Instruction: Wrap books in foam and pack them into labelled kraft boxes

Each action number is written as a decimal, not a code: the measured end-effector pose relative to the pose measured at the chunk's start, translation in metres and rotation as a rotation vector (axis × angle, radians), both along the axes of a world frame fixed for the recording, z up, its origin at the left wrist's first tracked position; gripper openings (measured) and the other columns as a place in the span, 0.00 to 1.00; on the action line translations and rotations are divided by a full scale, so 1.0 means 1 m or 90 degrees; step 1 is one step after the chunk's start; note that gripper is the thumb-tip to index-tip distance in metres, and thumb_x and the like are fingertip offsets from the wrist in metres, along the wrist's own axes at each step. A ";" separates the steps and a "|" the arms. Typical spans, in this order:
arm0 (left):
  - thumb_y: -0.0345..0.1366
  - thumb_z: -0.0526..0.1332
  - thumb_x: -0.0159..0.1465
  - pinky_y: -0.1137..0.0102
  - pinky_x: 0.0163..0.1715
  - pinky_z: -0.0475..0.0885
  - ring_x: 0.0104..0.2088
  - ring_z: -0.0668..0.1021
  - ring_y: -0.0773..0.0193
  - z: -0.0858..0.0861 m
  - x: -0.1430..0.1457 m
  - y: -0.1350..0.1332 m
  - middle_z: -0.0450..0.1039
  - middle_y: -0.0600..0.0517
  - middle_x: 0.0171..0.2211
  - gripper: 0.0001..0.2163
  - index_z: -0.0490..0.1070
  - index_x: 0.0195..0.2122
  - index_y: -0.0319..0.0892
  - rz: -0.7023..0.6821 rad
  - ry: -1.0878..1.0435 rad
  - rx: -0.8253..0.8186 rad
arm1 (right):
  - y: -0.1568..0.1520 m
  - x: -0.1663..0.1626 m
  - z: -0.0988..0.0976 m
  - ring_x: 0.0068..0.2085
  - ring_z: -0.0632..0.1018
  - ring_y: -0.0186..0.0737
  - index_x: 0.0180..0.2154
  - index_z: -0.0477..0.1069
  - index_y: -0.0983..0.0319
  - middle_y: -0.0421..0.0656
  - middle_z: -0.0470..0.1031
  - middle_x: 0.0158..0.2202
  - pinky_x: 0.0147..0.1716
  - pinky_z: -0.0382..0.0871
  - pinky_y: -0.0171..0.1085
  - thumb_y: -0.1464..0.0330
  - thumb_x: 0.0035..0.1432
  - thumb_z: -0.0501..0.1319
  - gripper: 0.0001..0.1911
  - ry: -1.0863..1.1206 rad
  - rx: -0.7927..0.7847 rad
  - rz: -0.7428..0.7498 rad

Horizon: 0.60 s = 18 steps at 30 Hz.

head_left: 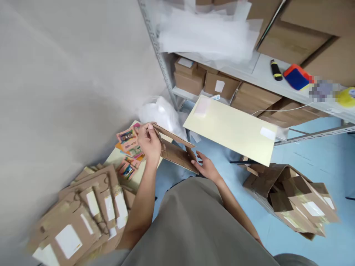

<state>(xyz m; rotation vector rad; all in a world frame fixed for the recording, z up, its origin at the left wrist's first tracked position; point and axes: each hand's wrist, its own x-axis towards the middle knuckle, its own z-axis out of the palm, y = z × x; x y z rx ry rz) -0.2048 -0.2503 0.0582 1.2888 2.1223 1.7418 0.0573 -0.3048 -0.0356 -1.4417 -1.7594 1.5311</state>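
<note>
A small open cardboard box (177, 153) is held up in front of my body, its inside facing me. My left hand (150, 142) is closed on its left end, the thumb lying over the top edge. At the right end, my right hand (205, 166) has its fingers apart, the thumb touching the box's side wall or very close to it. Beneath my left hand, several colourful printed packets (128, 168) lie on a pale yellow board (138, 177).
Flattened cardboard boxes (80, 218) are stacked at the lower left. A pale tabletop (230, 125) stands ahead, before a metal shelf (257, 79) with cartons, white sheets and a black-yellow cutter (276, 70). A large carton (256, 183) of folded boxes sits on the blue floor. White plastic bags (163, 112) lie by the wall.
</note>
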 end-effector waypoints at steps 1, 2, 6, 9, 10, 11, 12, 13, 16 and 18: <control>0.50 0.54 0.80 0.65 0.52 0.76 0.46 0.81 0.58 -0.002 0.015 0.016 0.79 0.48 0.40 0.18 0.76 0.43 0.44 -0.012 0.003 -0.007 | 0.012 0.010 0.001 0.61 0.82 0.56 0.68 0.72 0.59 0.56 0.80 0.63 0.58 0.77 0.49 0.53 0.76 0.59 0.28 -0.042 0.018 -0.001; 0.50 0.54 0.80 0.65 0.52 0.77 0.46 0.81 0.58 -0.004 0.029 0.031 0.80 0.48 0.41 0.18 0.76 0.44 0.43 -0.028 0.006 -0.016 | 0.025 0.022 0.001 0.56 0.85 0.55 0.63 0.76 0.60 0.55 0.84 0.57 0.53 0.77 0.46 0.56 0.79 0.56 0.22 -0.085 0.031 0.000; 0.53 0.54 0.79 0.63 0.56 0.77 0.50 0.82 0.57 -0.021 0.078 0.087 0.81 0.46 0.44 0.20 0.78 0.46 0.43 -0.146 0.025 -0.056 | 0.074 0.076 0.004 0.38 0.85 0.49 0.36 0.74 0.58 0.49 0.84 0.34 0.38 0.67 0.39 0.62 0.80 0.52 0.19 -0.238 0.040 -0.040; 0.56 0.57 0.78 0.60 0.63 0.75 0.56 0.81 0.54 -0.041 0.105 0.123 0.81 0.43 0.51 0.21 0.79 0.46 0.44 -0.239 0.023 -0.087 | 0.108 0.113 0.005 0.33 0.81 0.47 0.29 0.64 0.55 0.48 0.79 0.29 0.34 0.60 0.39 0.61 0.80 0.52 0.21 -0.280 0.045 -0.107; 0.57 0.57 0.77 0.59 0.64 0.74 0.58 0.81 0.53 -0.047 0.112 0.134 0.81 0.42 0.53 0.22 0.80 0.47 0.44 -0.265 0.010 -0.105 | 0.119 0.123 0.006 0.32 0.80 0.46 0.28 0.61 0.54 0.47 0.78 0.28 0.34 0.58 0.39 0.61 0.79 0.52 0.22 -0.285 0.045 -0.131; 0.58 0.58 0.77 0.58 0.65 0.74 0.59 0.81 0.52 -0.054 0.118 0.145 0.81 0.41 0.54 0.22 0.80 0.48 0.44 -0.290 -0.009 -0.129 | 0.129 0.132 0.007 0.31 0.78 0.45 0.28 0.59 0.54 0.47 0.77 0.28 0.33 0.57 0.40 0.61 0.79 0.51 0.22 -0.290 0.042 -0.155; 0.59 0.58 0.76 0.57 0.66 0.74 0.60 0.81 0.51 -0.059 0.124 0.155 0.81 0.41 0.56 0.23 0.80 0.49 0.44 -0.313 -0.029 -0.154 | 0.139 0.140 0.008 0.30 0.77 0.45 0.28 0.57 0.53 0.47 0.76 0.27 0.33 0.56 0.40 0.61 0.78 0.51 0.22 -0.294 0.039 -0.179; 0.60 0.58 0.76 0.56 0.67 0.73 0.61 0.80 0.50 -0.064 0.129 0.164 0.81 0.40 0.57 0.24 0.81 0.50 0.44 -0.340 -0.050 -0.181 | 0.148 0.147 0.009 0.30 0.76 0.45 0.28 0.56 0.53 0.46 0.76 0.27 0.33 0.55 0.41 0.61 0.78 0.51 0.21 -0.297 0.035 -0.200; 0.62 0.57 0.75 0.57 0.68 0.72 0.65 0.79 0.49 -0.075 0.142 0.193 0.79 0.39 0.62 0.27 0.80 0.57 0.43 -0.433 -0.110 -0.274 | 0.174 0.162 0.012 0.29 0.74 0.45 0.27 0.56 0.53 0.47 0.75 0.26 0.32 0.55 0.42 0.60 0.78 0.49 0.21 -0.313 0.023 -0.258; 0.62 0.58 0.74 0.57 0.66 0.74 0.65 0.78 0.48 -0.081 0.150 0.211 0.77 0.38 0.66 0.29 0.76 0.63 0.43 -0.487 -0.154 -0.334 | 0.189 0.170 0.015 0.29 0.75 0.47 0.27 0.58 0.53 0.48 0.76 0.27 0.32 0.56 0.42 0.60 0.77 0.49 0.21 -0.336 0.017 -0.290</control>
